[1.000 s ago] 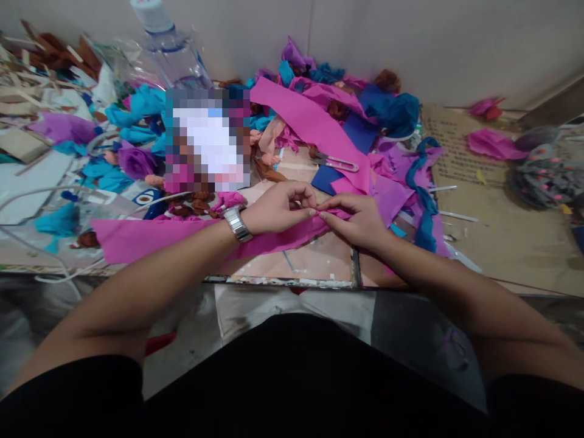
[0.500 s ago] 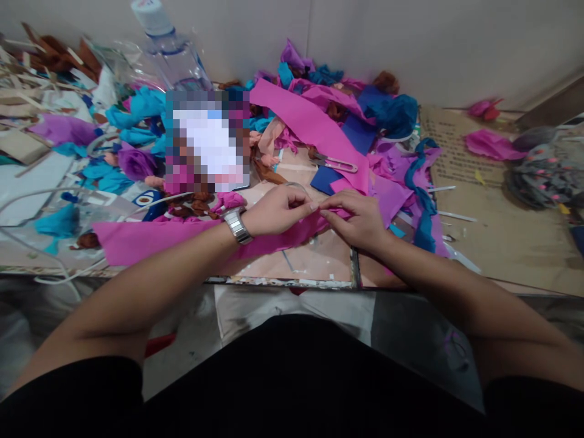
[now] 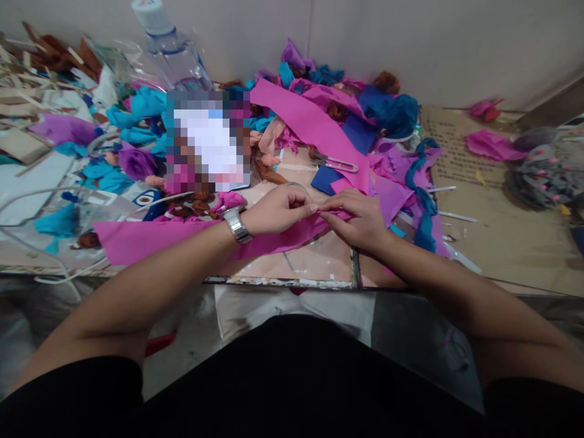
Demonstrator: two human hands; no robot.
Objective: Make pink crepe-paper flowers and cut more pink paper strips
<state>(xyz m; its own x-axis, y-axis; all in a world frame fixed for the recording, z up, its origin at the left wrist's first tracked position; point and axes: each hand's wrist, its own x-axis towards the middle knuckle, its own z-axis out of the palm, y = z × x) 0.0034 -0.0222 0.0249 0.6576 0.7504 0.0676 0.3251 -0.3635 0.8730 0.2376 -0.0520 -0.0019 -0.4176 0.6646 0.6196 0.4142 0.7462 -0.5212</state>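
A long pink paper strip [image 3: 146,238] lies across the near edge of the work surface, running from the left to under my hands. My left hand [image 3: 276,210], with a metal watch on the wrist, pinches the strip's upper edge with fingers closed. My right hand [image 3: 356,219] meets it fingertip to fingertip and pinches the same strip just to the right. The strip's right end is bunched under both hands.
Heaps of pink, purple, blue and teal paper scraps [image 3: 347,115] cover the back. A metal clip tool [image 3: 335,162] lies behind my hands. A plastic bottle [image 3: 171,45] stands at the back left. Brown cardboard [image 3: 493,225] is on the right. White cables [image 3: 41,201] run at the left.
Both hands have shifted slightly toward me along the pink strip, still pinching it together; little else differs.
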